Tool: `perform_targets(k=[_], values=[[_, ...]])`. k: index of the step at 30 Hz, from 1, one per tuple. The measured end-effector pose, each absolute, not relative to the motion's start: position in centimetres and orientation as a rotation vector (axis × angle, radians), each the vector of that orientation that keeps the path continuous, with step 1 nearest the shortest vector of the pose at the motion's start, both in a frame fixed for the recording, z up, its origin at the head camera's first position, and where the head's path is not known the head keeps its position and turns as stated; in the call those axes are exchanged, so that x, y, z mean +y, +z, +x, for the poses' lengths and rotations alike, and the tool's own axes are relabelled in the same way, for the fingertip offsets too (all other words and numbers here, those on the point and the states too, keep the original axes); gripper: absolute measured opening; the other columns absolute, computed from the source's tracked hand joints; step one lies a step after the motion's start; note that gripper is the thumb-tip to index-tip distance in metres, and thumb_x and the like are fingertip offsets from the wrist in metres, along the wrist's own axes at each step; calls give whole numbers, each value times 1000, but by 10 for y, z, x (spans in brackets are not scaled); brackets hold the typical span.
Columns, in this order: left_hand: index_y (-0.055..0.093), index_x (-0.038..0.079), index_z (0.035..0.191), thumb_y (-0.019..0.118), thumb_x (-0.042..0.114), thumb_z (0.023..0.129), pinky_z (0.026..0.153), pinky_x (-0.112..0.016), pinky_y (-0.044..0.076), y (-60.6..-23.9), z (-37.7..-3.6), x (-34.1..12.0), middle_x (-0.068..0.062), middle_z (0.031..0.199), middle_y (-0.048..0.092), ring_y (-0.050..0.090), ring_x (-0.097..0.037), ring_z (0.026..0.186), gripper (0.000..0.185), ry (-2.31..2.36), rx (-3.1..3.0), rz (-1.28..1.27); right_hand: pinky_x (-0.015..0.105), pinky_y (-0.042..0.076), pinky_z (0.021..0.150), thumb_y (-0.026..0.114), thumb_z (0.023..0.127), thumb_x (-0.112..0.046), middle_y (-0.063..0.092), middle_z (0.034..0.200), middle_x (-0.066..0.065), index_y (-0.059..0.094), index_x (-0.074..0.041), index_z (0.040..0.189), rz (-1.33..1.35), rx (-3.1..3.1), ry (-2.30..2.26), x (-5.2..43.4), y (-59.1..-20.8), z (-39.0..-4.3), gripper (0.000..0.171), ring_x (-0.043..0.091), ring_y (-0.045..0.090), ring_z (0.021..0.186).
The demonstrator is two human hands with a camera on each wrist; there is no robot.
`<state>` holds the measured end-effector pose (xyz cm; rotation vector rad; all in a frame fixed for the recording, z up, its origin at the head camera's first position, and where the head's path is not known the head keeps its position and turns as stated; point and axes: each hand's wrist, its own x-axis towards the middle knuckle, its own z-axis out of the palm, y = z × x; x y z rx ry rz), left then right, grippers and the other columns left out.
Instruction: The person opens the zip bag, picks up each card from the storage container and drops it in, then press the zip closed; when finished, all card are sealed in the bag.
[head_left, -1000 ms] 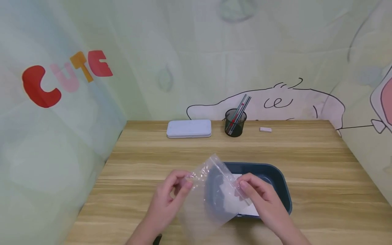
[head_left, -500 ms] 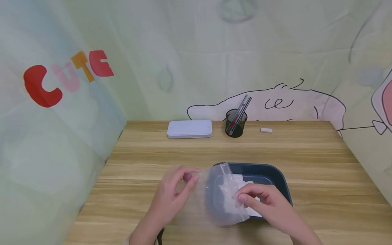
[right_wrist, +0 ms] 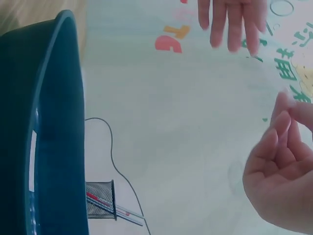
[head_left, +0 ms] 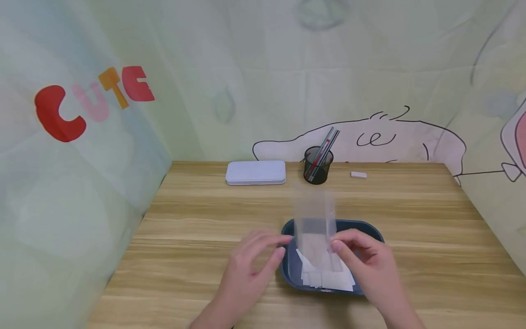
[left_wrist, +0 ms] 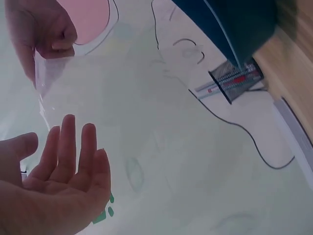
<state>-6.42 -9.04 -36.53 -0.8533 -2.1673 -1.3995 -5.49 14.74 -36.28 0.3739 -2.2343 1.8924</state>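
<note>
**Bag upright over the tray**

Your right hand (head_left: pixel 363 256) pinches the clear bag (head_left: pixel 315 228), which stands above the blue tray (head_left: pixel 371 230) of paper slips (head_left: pixel 328 276). Your left hand (head_left: pixel 252 267) hovers just beside it, fingers straight. Behind on the counter (head_left: pixel 197 219): tin (head_left: pixel 255 172), pen cup (head_left: pixel 317 165), eraser (head_left: pixel 358 175).

wood table (head_left: pixel 197 214) | tin case (head_left: pixel 255 172) | pen cup (head_left: pixel 318 165) | eraser (head_left: pixel 358 175) | blue tray (head_left: pixel 290 265)

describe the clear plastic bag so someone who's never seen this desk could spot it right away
On the wooden desk, look near the front edge for the dark blue tray holding white paper slips. Standing upright just above that tray, pinched at one edge by the right hand, is the clear plastic bag. Alone among the things here, it is see-through and held in the air.
</note>
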Motion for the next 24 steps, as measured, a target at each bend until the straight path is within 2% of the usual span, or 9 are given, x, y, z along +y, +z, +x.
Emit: perform_targets(k=[5, 9, 14, 17, 20, 24], values=[[69, 11, 118, 61, 15, 95, 85, -31, 52, -373, -55, -74, 6, 105, 68, 62, -11, 100, 24, -1616, -2230, -855, 24, 45, 59, 73, 83, -1, 63, 77, -7, 71, -17, 93, 507, -2251, 1582, 134, -367, -54, 19, 11, 53, 70], [72, 13, 112, 64, 16, 93, 80, -31, 54, -376, -51, -67, 7, 104, 69, 63, -12, 97, 20, -1673, -2233, -785, 21, 46, 61, 78, 79, -5, 64, 80, -10, 71, -22, 93, 598, -2245, 1466, 122, -369, -51, 23, 9, 53, 72], [75, 12, 101, 65, 13, 92, 80, -29, 54, -378, -51, -64, 7, 104, 69, 65, -12, 96, 13, -1694, -2174, -761, 18, 43, 60, 81, 70, 5, 65, 81, -8, 72, -19, 87, 748, -2118, 1430, 112, -362, -49, 30, 10, 53, 69], [75, 9, 100, 65, 9, 92, 79, -29, 54, -379, -52, -63, 4, 103, 70, 65, -13, 95, 13, -1719, -2131, -779, 18, 43, 58, 80, 66, 12, 65, 79, -6, 71, -15, 84, 797, -2069, 1473, 109, -352, -48, 33, 10, 53, 67], [74, 7, 103, 64, 6, 91, 80, -30, 54, -379, -52, -64, 3, 102, 70, 65, -14, 95, 15, -1712, -2109, -812, 21, 44, 56, 78, 68, 14, 65, 78, -4, 71, -13, 84, 806, -2071, 1559, 108, -345, -47, 32, 10, 53, 67], [73, 6, 107, 63, 6, 92, 81, -29, 53, -379, -53, -66, 2, 102, 70, 65, -14, 95, 17, -1674, -2114, -852, 24, 46, 57, 75, 76, 10, 65, 79, -4, 71, -15, 85, 772, -2133, 1669, 111, -342, -46, 27, 10, 54, 70]])
